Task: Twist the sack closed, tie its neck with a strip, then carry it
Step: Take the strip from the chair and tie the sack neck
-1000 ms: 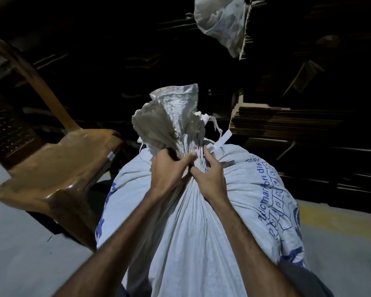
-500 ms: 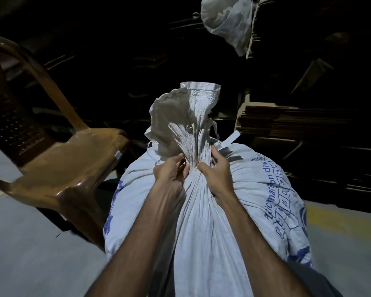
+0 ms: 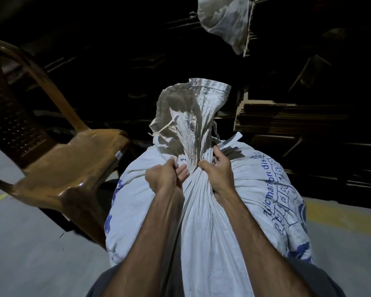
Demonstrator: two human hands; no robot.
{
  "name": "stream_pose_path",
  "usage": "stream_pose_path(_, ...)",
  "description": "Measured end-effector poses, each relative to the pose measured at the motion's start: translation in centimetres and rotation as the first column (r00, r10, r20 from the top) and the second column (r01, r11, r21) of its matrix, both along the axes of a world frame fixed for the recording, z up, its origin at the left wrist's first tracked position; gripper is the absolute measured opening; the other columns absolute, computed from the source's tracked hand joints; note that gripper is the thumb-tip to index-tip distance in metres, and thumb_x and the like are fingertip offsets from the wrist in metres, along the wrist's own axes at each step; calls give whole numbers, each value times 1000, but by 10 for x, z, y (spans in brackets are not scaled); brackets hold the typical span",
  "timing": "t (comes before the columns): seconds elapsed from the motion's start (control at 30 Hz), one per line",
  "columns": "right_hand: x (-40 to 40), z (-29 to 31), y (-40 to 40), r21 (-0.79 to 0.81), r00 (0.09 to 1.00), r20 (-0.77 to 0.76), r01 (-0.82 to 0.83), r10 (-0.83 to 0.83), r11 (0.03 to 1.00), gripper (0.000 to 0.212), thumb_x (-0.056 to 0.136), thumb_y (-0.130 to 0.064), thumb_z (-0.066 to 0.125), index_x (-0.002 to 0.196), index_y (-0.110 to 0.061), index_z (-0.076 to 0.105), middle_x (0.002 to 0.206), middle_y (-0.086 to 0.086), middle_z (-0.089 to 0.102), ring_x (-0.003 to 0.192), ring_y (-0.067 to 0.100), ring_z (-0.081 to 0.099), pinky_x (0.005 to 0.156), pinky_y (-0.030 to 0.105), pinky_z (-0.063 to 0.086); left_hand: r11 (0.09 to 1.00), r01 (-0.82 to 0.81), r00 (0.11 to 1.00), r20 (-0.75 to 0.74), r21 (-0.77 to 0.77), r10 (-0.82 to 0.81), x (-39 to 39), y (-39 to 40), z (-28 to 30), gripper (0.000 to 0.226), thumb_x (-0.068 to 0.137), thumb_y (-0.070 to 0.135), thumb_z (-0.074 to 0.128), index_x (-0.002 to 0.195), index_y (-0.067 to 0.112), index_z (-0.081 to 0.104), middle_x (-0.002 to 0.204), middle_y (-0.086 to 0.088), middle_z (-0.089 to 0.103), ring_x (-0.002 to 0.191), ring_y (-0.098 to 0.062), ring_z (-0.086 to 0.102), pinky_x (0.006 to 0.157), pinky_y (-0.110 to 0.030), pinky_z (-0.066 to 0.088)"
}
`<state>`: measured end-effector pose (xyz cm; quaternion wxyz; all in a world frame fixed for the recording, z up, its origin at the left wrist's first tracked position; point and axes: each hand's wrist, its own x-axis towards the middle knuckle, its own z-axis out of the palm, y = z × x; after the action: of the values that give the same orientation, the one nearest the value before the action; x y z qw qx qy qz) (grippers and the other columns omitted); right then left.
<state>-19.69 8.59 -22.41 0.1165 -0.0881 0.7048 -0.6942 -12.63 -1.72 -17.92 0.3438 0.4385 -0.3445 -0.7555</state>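
A full white woven sack (image 3: 201,221) with blue print stands in front of me, its neck (image 3: 193,146) gathered into tight pleats and its open mouth flaring above. A white strip (image 3: 231,140) sticks out to the right of the neck, behind my right hand. My left hand (image 3: 165,176) is closed on the left side of the neck, and a strip end seems to pass through its fingers. My right hand (image 3: 217,170) pinches the neck on the right side. The far side of the neck is hidden.
A brown plastic chair (image 3: 69,168) stands close on the left, touching distance from the sack. Stacked flattened cardboard (image 3: 287,118) lies at the right back. Another white sack (image 3: 225,20) hangs or rests high up. Grey floor with a yellow line (image 3: 334,215) spreads around.
My hands have drawn apart at the neck, the left one sliding left and down. The sack's mouth has risen and spread wider above the gathered pleats.
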Motion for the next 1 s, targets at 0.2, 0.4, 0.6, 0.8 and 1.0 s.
stream_pose_path(0.2, -2, 0, -1, 50, 998, 54, 5, -8, 999, 54, 64, -44, 76, 116, -32, 71, 102, -10, 82, 97, 23, 77, 92, 56, 62, 809, 80, 995, 92, -582, -32, 22, 20, -5, 20, 98, 1, 67, 81, 4, 74, 68, -11, 68, 61, -21, 70, 65, -36, 65)
stream_pose_path(0.4, 1, 5, 0, -121, 988, 151, 15, 3, 993, 15, 65, -12, 82, 79, -9, 80, 65, -7, 77, 77, 27, 73, 69, 37, 59, -250, 224, 951, 268, -942, -157, 40, 15, -7, 14, 89, 7, 78, 102, 3, 80, 95, -10, 65, 91, -27, 59, 76, -31, 47)
stream_pose_path(0.6, -12, 8, 4, -33, 976, 207, -60, 65, 998, 31, 56, -21, 67, 73, 3, 77, 80, 14, 78, 78, 29, 71, 72, 49, 58, -676, 222, 846, 483, -703, -226, 41, -17, -12, 30, 104, 19, 54, 114, 1, 77, 118, -13, 77, 103, -29, 69, 83, -39, 51)
stream_pose_path(0.8, -11, 9, 0, -12, 986, 141, -90, 91, 996, 34, 92, 6, 66, 66, -14, 55, 54, -10, 58, 58, 4, 57, 53, 23, 47, -671, 245, 769, 561, -700, -305, 8, -17, 20, 18, 101, 15, 66, 103, 2, 78, 96, -11, 71, 86, -31, 61, 75, -41, 50)
stream_pose_path(1.0, -22, -25, -7, 71, 991, 93, -106, 99, 992, 41, 79, -39, 63, 116, -23, 68, 113, 12, 74, 109, 34, 71, 96, 57, 59, -791, 302, 681, 701, -532, -212, -36, -18, 39, 22, 92, 0, 68, 109, 9, 78, 128, -7, 75, 131, -28, 63, 104, -42, 52)
